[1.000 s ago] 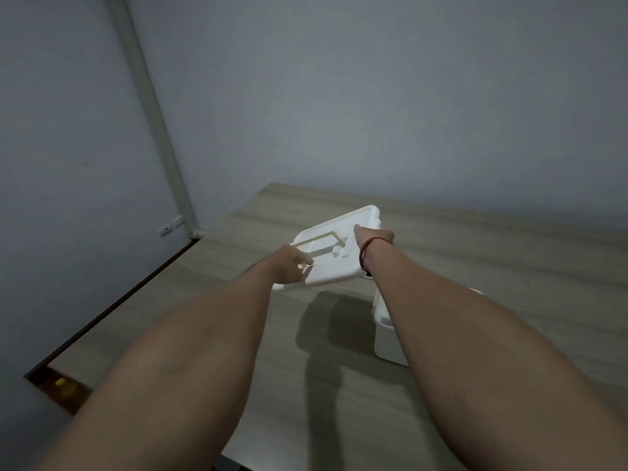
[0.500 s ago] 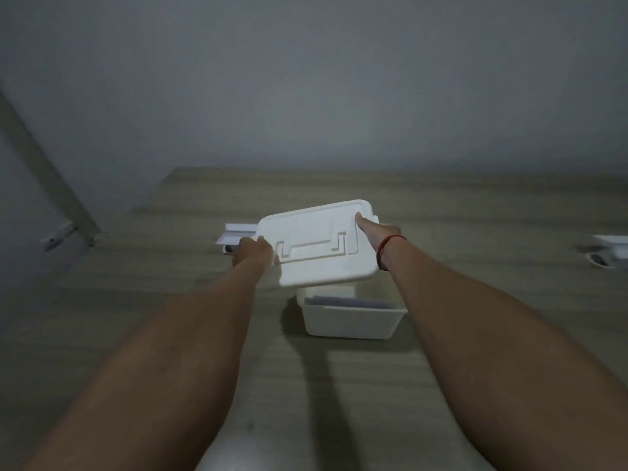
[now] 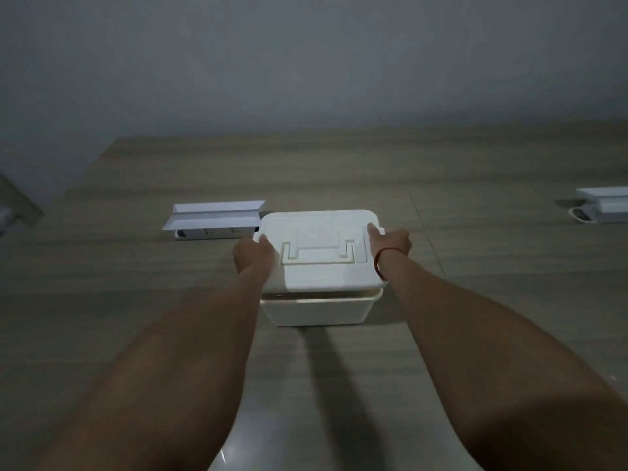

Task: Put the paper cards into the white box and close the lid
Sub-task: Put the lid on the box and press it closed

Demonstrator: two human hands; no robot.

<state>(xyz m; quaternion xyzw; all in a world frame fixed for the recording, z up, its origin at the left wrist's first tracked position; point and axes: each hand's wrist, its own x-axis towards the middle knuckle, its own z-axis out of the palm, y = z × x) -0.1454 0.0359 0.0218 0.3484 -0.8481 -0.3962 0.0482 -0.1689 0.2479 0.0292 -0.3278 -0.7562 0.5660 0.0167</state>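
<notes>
The white box [image 3: 319, 311] stands on the wooden table in the middle of the view. Its white lid [image 3: 319, 266], with a flat folded handle on top, lies over the box's opening; a thin gap shows along the front edge. My left hand [image 3: 253, 256] grips the lid's left side. My right hand [image 3: 390, 243], with a red band on the wrist, grips its right side. The lid hides the box's inside, so no paper cards show.
The wooden table [image 3: 475, 300] runs back to a grey wall. A white power strip with an open cover [image 3: 214, 220] lies just behind and left of the box. Another white device [image 3: 601, 205] sits at the far right edge.
Both hands brought the lid from the left, where it was held tilted in the air, down and level onto the box. The paper seen inside the box half a second ago is now covered.
</notes>
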